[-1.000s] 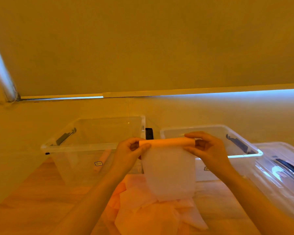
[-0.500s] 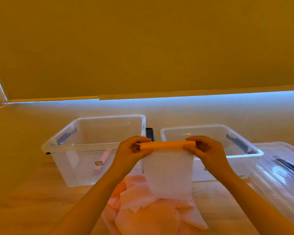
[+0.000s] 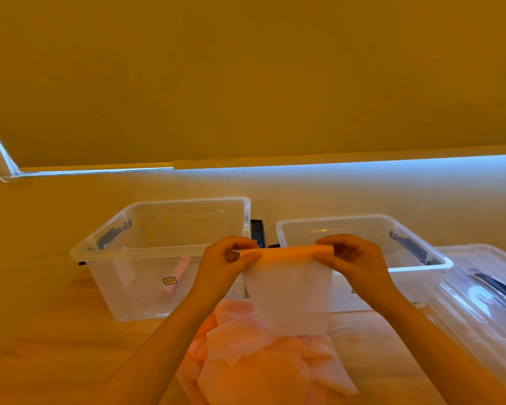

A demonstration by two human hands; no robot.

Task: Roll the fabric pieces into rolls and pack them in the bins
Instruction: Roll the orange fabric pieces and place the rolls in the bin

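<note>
Your left hand (image 3: 227, 258) and right hand (image 3: 351, 257) each pinch one end of fabric (image 3: 287, 293), held mid-frame above pile (image 3: 260, 363). Roll at top looks slightly fatter than a second ago; hanging tail shorter. Rolling part done, judged roughly halfway. Left bin (image 3: 135, 252) holds one pink roll (image 3: 177, 273); right bin (image 3: 421, 266) contents unclear. View steadier, tilted less upward.

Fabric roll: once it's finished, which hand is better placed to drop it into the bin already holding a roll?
Probably the left hand: it pinches the fabric roll's end right by the left bin, where a pink roll lies; the right hand is over the right bin.
</note>
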